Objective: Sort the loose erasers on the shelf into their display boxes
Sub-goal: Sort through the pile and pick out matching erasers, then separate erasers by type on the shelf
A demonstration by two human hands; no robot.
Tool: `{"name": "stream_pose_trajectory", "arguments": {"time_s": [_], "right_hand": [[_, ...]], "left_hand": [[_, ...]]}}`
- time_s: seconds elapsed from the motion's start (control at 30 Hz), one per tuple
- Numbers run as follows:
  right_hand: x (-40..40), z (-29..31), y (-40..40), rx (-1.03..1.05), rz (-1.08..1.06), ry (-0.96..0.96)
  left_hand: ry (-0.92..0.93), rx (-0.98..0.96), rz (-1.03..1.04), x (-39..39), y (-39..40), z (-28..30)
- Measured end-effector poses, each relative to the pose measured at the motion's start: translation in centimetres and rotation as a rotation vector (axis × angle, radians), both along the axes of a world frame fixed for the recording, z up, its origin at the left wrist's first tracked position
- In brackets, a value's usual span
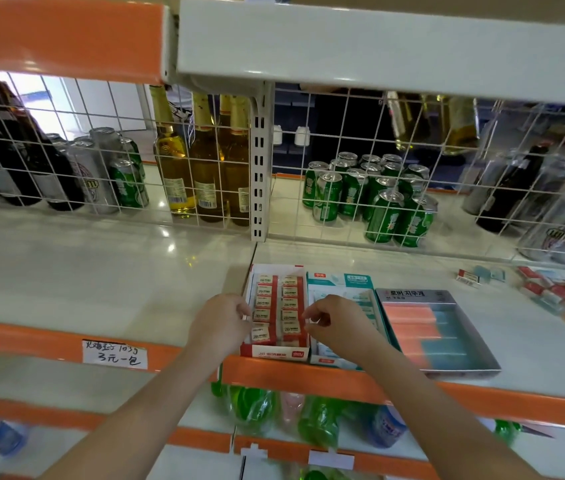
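Three display boxes stand side by side at the shelf's front edge. The red and white box [278, 353] on the left holds two rows of 2B erasers [290, 330]. Beside it sits a teal and white box [343, 282], then a grey tray [447, 370] with pink and blue erasers [412, 318]. My left hand [223, 322] has its fingers curled at the red box's left wall. My right hand [334, 322] hovers at that box's right side with curled fingers. Whether either hand pinches an eraser cannot be told. Loose red and white erasers [551, 289] lie in a heap at the far right.
One loose eraser [468, 277] lies apart near the wire back grid [343, 140]. Behind the grid stand green cans [385, 202] and bottles [204, 161]. An orange shelf lip [308, 375] runs along the front, with a handwritten price tag [114, 353] at the left.
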State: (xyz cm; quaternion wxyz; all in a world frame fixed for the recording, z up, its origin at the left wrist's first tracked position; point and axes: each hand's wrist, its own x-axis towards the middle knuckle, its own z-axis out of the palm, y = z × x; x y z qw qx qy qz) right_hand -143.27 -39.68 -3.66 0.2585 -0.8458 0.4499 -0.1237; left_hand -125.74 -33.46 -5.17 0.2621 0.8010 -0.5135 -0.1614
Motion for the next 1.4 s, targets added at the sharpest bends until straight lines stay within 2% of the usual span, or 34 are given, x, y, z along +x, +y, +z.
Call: {"name": "stream_pose_trajectory", "arguments": {"time_s": [0.1, 0.23, 0.37, 0.5, 0.63, 0.83, 0.97, 1.17, 1.4], "right_hand": [[-0.1, 0.0, 0.0, -0.011, 0.006, 0.001], [-0.2, 0.1, 0.0, -0.013, 0.005, 0.004], [-0.4, -0.2, 0.0, -0.028, 0.004, 0.015], [-0.7, -0.5, 0.1, -0.038, 0.009, 0.027], [-0.7, -0.7, 0.1, -0.043, 0.010, 0.017], [-0.7, -1.1, -0.1, -0.033, 0.006, 0.002], [-1.6, -1.2, -0.3, -0.056, 0.004, 0.008], [-5.7, 0.0, -1.6, -0.070, -0.039, 0.077], [-13.7, 1.5, -3.3, -0.060, -0.187, 0.089]], "left_hand": [[0.076, -0.085, 0.008, 0.5, -0.1, 0.1], [0.073, -0.146, -0.089, -0.1, -0.3, 0.5], [0.054, -0.036, -0.279, -1.5, -1.1, 0.3], [-0.061, 0.063, -0.400, -2.6, -1.8, 0.0], [-0.081, 0.083, -0.386, -2.7, -1.9, 0.1], [0.009, 0.144, -0.383, -2.9, -1.6, 0.1], [-0.022, 0.135, -0.368, -2.9, -1.8, 0.1], [-0.053, 0.014, -0.385, -5.0, -2.8, 1.3], [-0.149, 0.007, -0.536, -11.5, -6.5, 2.6]]}}
